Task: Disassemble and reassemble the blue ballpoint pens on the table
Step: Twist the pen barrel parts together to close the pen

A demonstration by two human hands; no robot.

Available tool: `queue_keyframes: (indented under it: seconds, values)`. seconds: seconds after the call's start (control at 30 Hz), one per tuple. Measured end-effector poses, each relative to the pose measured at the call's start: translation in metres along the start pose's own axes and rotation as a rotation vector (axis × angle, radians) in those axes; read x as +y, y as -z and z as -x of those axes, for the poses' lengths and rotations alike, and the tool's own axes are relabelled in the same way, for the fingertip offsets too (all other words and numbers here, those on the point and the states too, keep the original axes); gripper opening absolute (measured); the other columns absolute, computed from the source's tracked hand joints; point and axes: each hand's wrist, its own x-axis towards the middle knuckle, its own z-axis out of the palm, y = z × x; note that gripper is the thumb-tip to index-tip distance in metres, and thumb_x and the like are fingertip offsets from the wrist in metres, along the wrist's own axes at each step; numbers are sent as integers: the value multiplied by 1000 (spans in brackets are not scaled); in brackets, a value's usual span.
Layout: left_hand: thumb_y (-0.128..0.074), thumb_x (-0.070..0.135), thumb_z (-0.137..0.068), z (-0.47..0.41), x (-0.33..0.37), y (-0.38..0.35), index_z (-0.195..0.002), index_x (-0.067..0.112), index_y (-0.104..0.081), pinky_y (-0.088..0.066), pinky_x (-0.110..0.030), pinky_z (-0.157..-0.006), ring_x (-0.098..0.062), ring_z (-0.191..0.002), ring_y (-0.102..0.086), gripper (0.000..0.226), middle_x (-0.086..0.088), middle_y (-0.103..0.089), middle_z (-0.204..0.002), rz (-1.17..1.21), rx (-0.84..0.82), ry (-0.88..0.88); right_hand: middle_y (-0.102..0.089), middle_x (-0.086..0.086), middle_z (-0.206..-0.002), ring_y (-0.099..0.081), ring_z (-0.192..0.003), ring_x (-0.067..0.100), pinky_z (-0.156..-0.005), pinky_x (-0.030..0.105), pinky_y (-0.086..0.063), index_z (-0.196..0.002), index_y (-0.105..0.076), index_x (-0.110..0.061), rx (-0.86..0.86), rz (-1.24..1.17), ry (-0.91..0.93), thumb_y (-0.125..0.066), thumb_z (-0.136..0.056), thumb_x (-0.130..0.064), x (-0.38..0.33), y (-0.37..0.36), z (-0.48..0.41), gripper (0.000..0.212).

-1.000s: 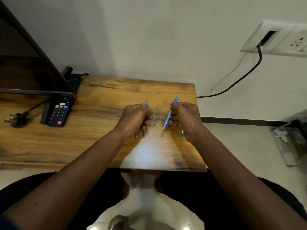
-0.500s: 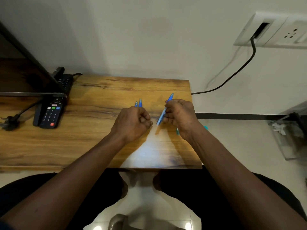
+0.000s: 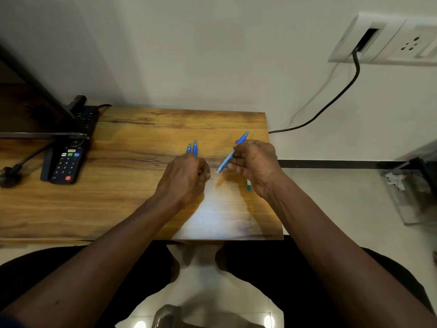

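Note:
My left hand [image 3: 185, 177] is curled over two blue pens [image 3: 192, 147]; only their far ends stick out beyond the knuckles, and the rest is hidden under the hand. My right hand [image 3: 256, 163] pinches a third blue pen [image 3: 233, 151] near its middle and holds it tilted above the wooden table [image 3: 118, 190], one end pointing up and right, the pale tip pointing down toward my left hand. A small teal and white piece [image 3: 248, 185] lies on the table under my right wrist.
A black remote control [image 3: 65, 165] lies at the table's left, beside a dark screen edge [image 3: 42, 136] and a black plug [image 3: 8, 177]. A black cable [image 3: 331, 102] runs from a wall socket [image 3: 387, 39]. The table's right edge is close to my right hand.
My left hand has closed further over the two pens, hiding their near ends. My right hand keeps its pen, now tilted with its lower tip nearer my left hand. The view has shifted slightly.

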Motion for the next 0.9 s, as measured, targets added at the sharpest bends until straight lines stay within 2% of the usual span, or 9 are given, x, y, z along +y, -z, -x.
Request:
queue_keyframes:
  seconds: [0.13, 0.2, 0.27, 0.37, 0.53, 0.7, 0.9]
  values:
    - [-72, 22, -98, -4, 0, 12, -94, 24, -78, -47, -14, -63, 2, -75, -67, 7, 14, -74, -83, 339, -3, 72, -69, 17, -86, -72, -75, 24, -66, 31, -62, -94, -64, -3, 16, -74, -10, -60, -97, -3, -1, 2, -2, 5]
    - [-72, 20, -98, -7, 2, 20, -94, 18, -79, -57, -22, -62, -3, -74, -71, 8, 6, -78, -86, 556, 12, 137, -67, 16, -85, -71, -73, 23, -67, 32, -63, -97, -63, 0, 24, -128, -11, -59, -97, -1, -3, 1, -2, 4]
    - [-71, 14, -98, -6, 4, 25, -97, 8, -78, -60, -25, -61, -10, -70, -70, 9, -7, -80, -90, 768, -21, 185, -67, 17, -85, -71, -74, 24, -69, 34, -64, -101, -62, 2, 29, -172, -12, -59, -97, 0, -5, 0, -3, 6]
    - [-73, 7, -95, -4, 2, 28, -100, -1, -76, -63, -28, -68, -19, -73, -72, 10, -19, -79, -93, 963, -62, 240, -67, 19, -89, -71, -79, 26, -71, 34, -64, -110, -63, 6, 40, -205, -19, -59, -98, 0, -6, -2, -3, 14]
    - [-78, 1, -88, -4, 2, 28, -98, 2, -76, -66, -35, -79, -23, -79, -76, 10, -22, -78, -93, 1074, -59, 286, -67, 16, -85, -72, -73, 23, -71, 34, -64, -105, -63, 4, 58, -233, -32, -59, -98, 1, -5, -4, -4, 9]
    - [-78, 0, -88, -2, 4, 30, -102, 3, -78, -65, -29, -74, -20, -78, -77, 15, -18, -79, -91, 1068, -70, 232, -65, 17, -85, -71, -78, 25, -74, 35, -64, -106, -62, 5, 67, -316, -59, -59, -98, 2, -3, -4, -4, 9]
    - [-77, 0, -89, 0, 6, 29, -102, 7, -78, -64, -27, -74, -19, -79, -78, 15, -14, -80, -89, 1072, -53, 223, -65, 19, -86, -70, -82, 28, -72, 34, -64, -94, -61, 3, 63, -370, -126, -57, -98, 4, -3, -4, -2, 6]
